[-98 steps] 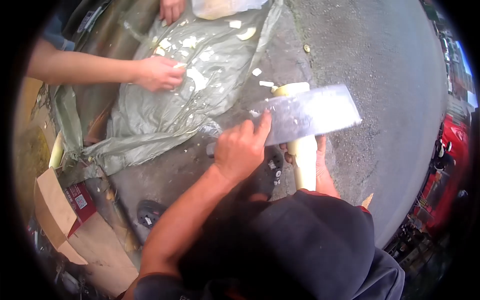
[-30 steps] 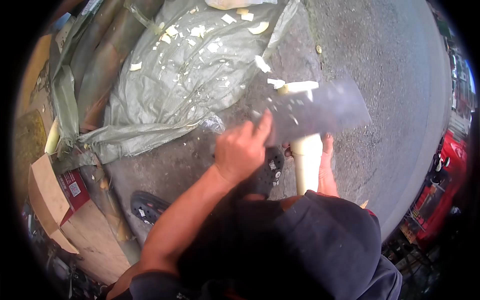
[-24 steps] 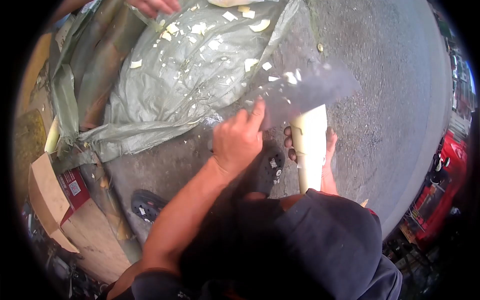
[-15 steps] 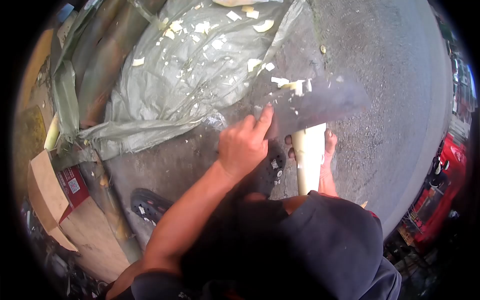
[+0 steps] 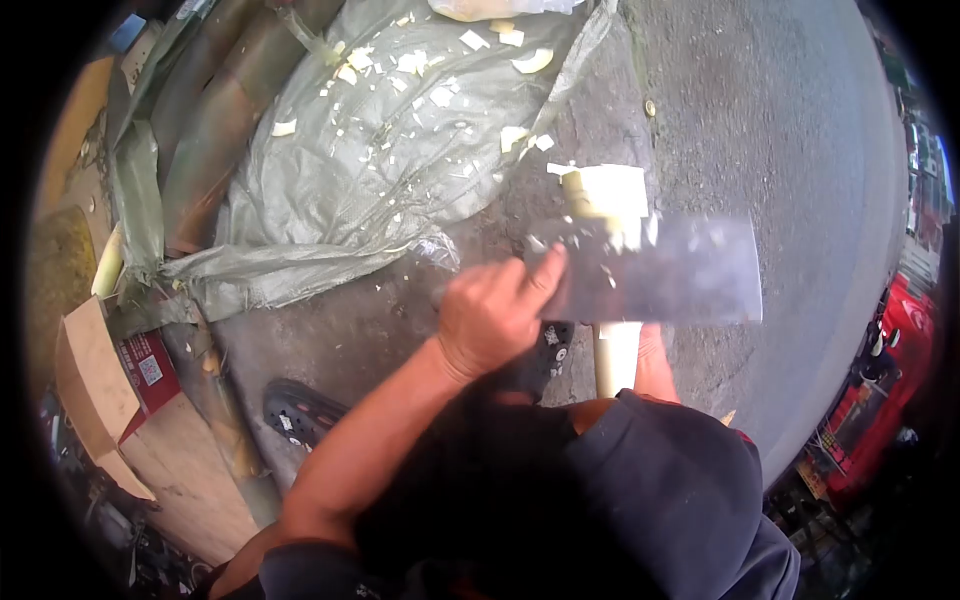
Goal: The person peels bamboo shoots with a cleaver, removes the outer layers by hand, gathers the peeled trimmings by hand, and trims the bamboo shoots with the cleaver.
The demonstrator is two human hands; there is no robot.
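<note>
My left hand [image 5: 490, 315] is closed round the handle end of a broad cleaver [image 5: 680, 270], its index finger stretched along the blade. Pale flecks stick to the metal. Behind the blade stands a pale, peeled stalk [image 5: 615, 360], whose cut top [image 5: 608, 188] shows above the upper edge. My right hand [image 5: 650, 352] is at the stalk's right side, holding it from beneath; the blade hides its fingers. Thin pale scraps lie by the stalk's top and over the grey-green sack [image 5: 330, 190].
An open cardboard box [image 5: 185, 480] is at the lower left, beside a long brown-sheathed shoot [image 5: 225, 405]. More large shoots [image 5: 215, 130] lie at the upper left. A dark clog [image 5: 300, 412] is below the sack. A clear plastic bag [image 5: 500, 8] is at the top.
The cleaver has swept down along the stalk towards my body, uncovering its top and hiding my right fingers. A co-worker's hands, seen earlier over the sack, are out of view.
</note>
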